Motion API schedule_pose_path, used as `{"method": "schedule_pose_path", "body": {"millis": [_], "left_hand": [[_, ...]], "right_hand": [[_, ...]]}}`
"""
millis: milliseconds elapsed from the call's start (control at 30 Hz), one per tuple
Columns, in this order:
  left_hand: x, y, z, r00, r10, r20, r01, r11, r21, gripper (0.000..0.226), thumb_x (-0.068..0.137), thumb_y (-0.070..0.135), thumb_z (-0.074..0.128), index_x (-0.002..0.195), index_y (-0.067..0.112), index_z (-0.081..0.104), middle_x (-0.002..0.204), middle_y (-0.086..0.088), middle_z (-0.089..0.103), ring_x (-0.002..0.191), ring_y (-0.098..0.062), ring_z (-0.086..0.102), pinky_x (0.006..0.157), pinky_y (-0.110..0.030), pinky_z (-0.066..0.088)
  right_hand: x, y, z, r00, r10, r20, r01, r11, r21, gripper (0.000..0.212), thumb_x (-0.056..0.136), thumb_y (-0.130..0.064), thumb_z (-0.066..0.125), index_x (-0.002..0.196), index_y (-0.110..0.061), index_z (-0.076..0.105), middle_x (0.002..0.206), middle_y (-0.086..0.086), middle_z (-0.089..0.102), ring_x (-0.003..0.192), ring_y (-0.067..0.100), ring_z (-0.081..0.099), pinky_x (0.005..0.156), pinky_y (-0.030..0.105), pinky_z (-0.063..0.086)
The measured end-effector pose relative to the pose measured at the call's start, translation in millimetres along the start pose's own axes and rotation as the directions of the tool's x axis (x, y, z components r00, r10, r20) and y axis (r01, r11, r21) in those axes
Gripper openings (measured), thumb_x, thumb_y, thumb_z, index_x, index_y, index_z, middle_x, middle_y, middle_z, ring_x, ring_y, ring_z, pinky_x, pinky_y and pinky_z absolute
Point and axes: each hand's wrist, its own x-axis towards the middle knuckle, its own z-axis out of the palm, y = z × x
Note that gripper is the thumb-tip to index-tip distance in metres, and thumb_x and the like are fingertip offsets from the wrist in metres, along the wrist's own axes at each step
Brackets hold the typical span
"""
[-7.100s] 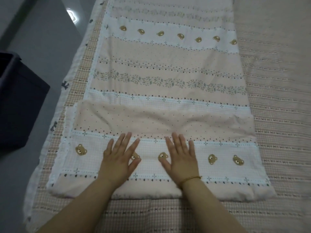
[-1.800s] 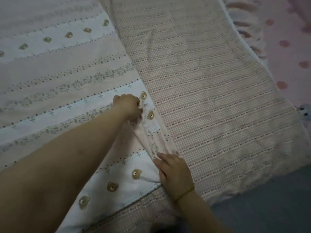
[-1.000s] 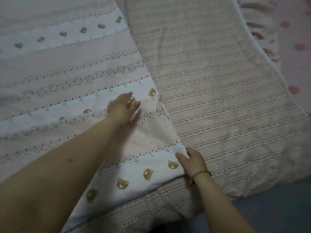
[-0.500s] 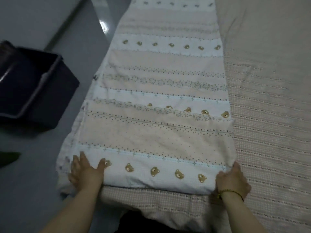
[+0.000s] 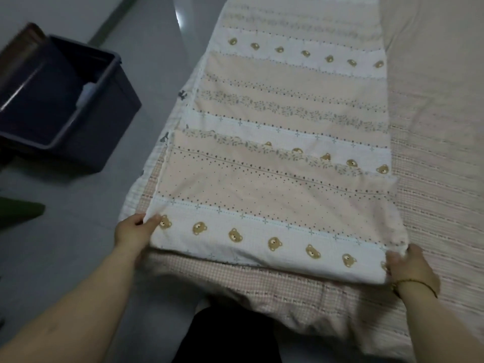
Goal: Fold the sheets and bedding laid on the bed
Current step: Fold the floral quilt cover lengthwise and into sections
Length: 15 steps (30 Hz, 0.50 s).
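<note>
Gripping the two near corners of the bear-print quilt [image 5: 275, 205], the person faces the near edge of the bed. The left hand [image 5: 136, 233] curls round the near left corner, with its thumb on the white band of bears. The right hand [image 5: 411, 269], which has a thin bracelet [image 5: 416, 284] at the wrist, closes round the near right corner; its fingertips are hidden by the cloth.

The quilt lies as a long narrow strip on the checked bed sheet [image 5: 262, 286], running from the near edge away to the top of the view. Its near end is doubled back on itself, so each hand takes a stacked edge rather than a single layer. The far edge of this doubled part runs a little aslant across the strip.

Judging from the rounded, puffed fold line and the soft wrinkles, the quilt is probably light, padded and limp. It is likely to sag between two holds and to keep no crease unless it is pressed flat. Its face looks matt and unlikely to slip. The surest holds appear to be the corners of the doubled edge, with all layers pinched together so that the lower ones do not slide out.

On the grey floor [image 5: 78, 258], left of the bed and well apart from the quilt, stands a dark open storage bin [image 5: 110, 127].
</note>
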Motion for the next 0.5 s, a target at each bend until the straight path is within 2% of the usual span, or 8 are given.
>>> {"method": "schedule_pose_path", "body": {"millis": [100, 200, 267, 333, 400, 433, 467, 500], "left_hand": [[-5.6, -3.7, 4.3, 0.995, -0.050, -0.084, 0.040, 0.993, -0.114, 0.049, 0.090, 0.020, 0.059, 0.134, 0.003, 0.045, 0.137, -0.016, 0.048, 0.123, -0.033, 0.047, 0.106, -0.038, 0.035], [-22.5, -6.0, 25.0, 0.984, -0.169, -0.049, 0.147, 0.942, -0.301, 0.071, 0.087, 0.026, 0.063, 0.143, 0.006, 0.026, 0.145, -0.014, 0.037, 0.128, -0.032, 0.042, 0.105, -0.038, 0.036], [-28.2, -11.4, 37.4, 0.967, -0.249, -0.046, 0.210, 0.889, -0.407, 0.076, 0.083, 0.032, 0.067, 0.142, 0.006, 0.026, 0.143, -0.013, 0.040, 0.125, -0.030, 0.045, 0.103, -0.038, 0.040], [-25.9, -15.1, 44.2, 0.951, -0.308, -0.033, 0.261, 0.853, -0.451, 0.074, 0.080, 0.032, 0.070, 0.138, 0.004, 0.033, 0.139, -0.014, 0.045, 0.122, -0.031, 0.048, 0.100, -0.038, 0.042], [-20.7, -17.2, 45.3, 0.944, -0.329, -0.013, 0.285, 0.837, -0.467, 0.064, 0.083, 0.020, 0.068, 0.136, 0.001, 0.039, 0.138, -0.015, 0.046, 0.121, -0.032, 0.049, 0.096, -0.036, 0.043], [-19.7, -17.3, 46.4, 0.948, -0.318, -0.027, 0.271, 0.847, -0.458, 0.059, 0.085, 0.014, 0.065, 0.136, -0.001, 0.039, 0.139, -0.016, 0.045, 0.122, -0.032, 0.048, 0.095, -0.035, 0.042], [-18.8, -17.9, 47.3, 0.951, -0.306, -0.045, 0.254, 0.855, -0.452, 0.056, 0.087, 0.010, 0.063, 0.136, -0.002, 0.039, 0.139, -0.017, 0.044, 0.123, -0.033, 0.047, 0.094, -0.035, 0.041], [-18.6, -17.6, 46.5, 0.954, -0.295, -0.051, 0.240, 0.855, -0.461, 0.055, 0.087, 0.007, 0.061, 0.137, -0.002, 0.039, 0.139, -0.018, 0.044, 0.122, -0.033, 0.048, 0.093, -0.035, 0.041]], "right_hand": [[-26.2, -20.6, 11.9, 0.991, 0.020, -0.136, -0.044, 0.983, -0.179, 0.064, 0.089, -0.019, 0.053, 0.145, -0.010, 0.021, 0.142, 0.023, 0.034, 0.131, 0.037, 0.031, 0.110, 0.044, 0.023], [-70.4, -62.6, 52.2, 0.959, -0.282, -0.030, 0.261, 0.921, -0.288, 0.057, 0.099, -0.029, 0.024, 0.149, -0.014, 0.001, 0.156, 0.013, -0.004, 0.144, 0.029, -0.003, 0.116, 0.042, -0.003], [-108.8, -97.7, 88.4, 0.798, -0.580, 0.164, 0.602, 0.751, -0.272, 0.058, 0.098, -0.036, 0.013, 0.149, -0.017, -0.007, 0.155, 0.010, -0.016, 0.143, 0.028, -0.013, 0.113, 0.039, -0.014], [-142.5, -120.3, 117.1, 0.566, -0.727, 0.389, 0.823, 0.529, -0.208, 0.060, 0.099, -0.042, 0.018, 0.149, -0.019, -0.008, 0.154, 0.007, -0.020, 0.143, 0.025, -0.017, 0.104, 0.037, -0.023], [-135.1, -114.5, 130.7, 0.465, -0.751, 0.468, 0.885, 0.412, -0.217, 0.062, 0.097, -0.049, 0.015, 0.149, -0.020, -0.003, 0.155, 0.004, -0.017, 0.144, 0.022, -0.014, 0.102, 0.037, -0.026], [-115.2, -98.0, 134.7, 0.451, -0.791, 0.413, 0.889, 0.359, -0.283, 0.064, 0.095, -0.053, 0.005, 0.149, -0.019, 0.005, 0.155, 0.005, -0.009, 0.145, 0.023, -0.004, 0.106, 0.038, -0.025], [-93.9, -77.0, 132.3, 0.470, -0.813, 0.344, 0.863, 0.342, -0.371, 0.071, 0.092, -0.055, -0.005, 0.147, -0.017, 0.020, 0.155, 0.007, 0.008, 0.143, 0.024, 0.013, 0.111, 0.039, -0.022], [-78.8, -53.5, 122.3, 0.565, -0.767, 0.305, 0.804, 0.430, -0.410, 0.077, 0.091, -0.055, -0.010, 0.140, -0.015, 0.034, 0.149, 0.009, 0.028, 0.137, 0.024, 0.030, 0.115, 0.039, -0.016]]}}
